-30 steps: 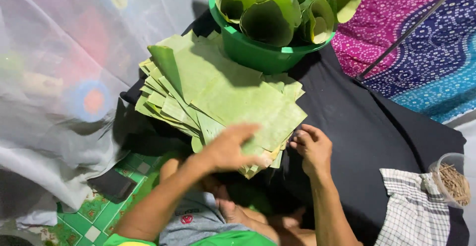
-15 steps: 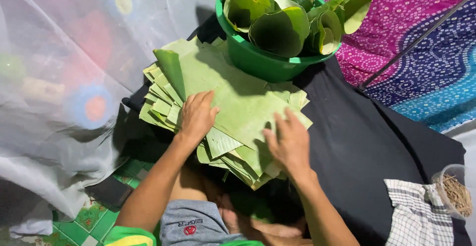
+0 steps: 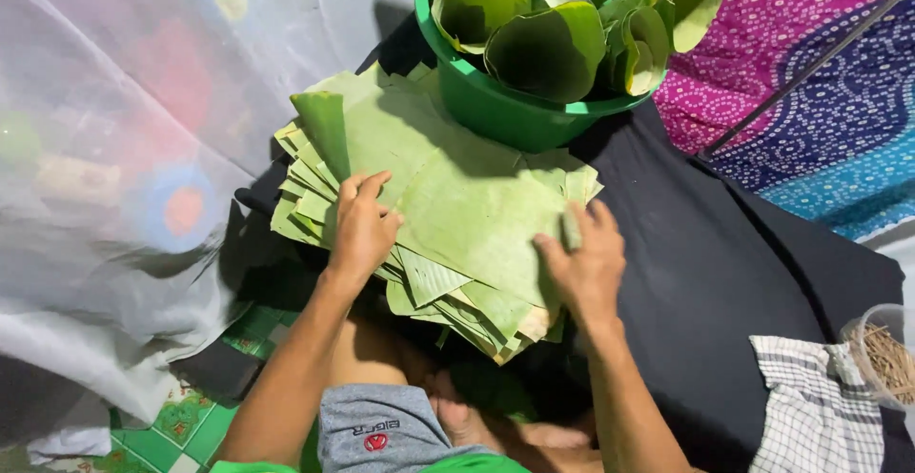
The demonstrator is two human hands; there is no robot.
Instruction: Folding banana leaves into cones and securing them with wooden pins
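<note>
Both hands rest on a stack of cut banana leaves (image 3: pixel 457 215), which lies on a black cloth (image 3: pixel 724 273) directly in front of the person, between their knees and a green basin (image 3: pixel 505 111). The stack's long axis runs diagonally, from the far left corner, where a small rolled leaf cone (image 3: pixel 326 130) stands on it, down to the near right corner, where the sheet ends fan out toward the person.

The left hand (image 3: pixel 362 230) lies flat and open on the left edge of the stack, fingers spread and pointing away, palm pressing the top sheets. The right hand (image 3: pixel 583 268) sits at the right edge with its fingers curled over the top leaf; it seems to pinch that sheet's margin, though the grip itself is hidden under the fingers. The two hands are about equally close to the stack, one on each long side.

The basin, filled with folded leaf cups (image 3: pixel 553 44), touches and overlaps the stack's far edge. A checked towel (image 3: pixel 810 406) and a clear tub of sticks (image 3: pixel 886 359) lie well apart at the cloth's near right corner.
</note>
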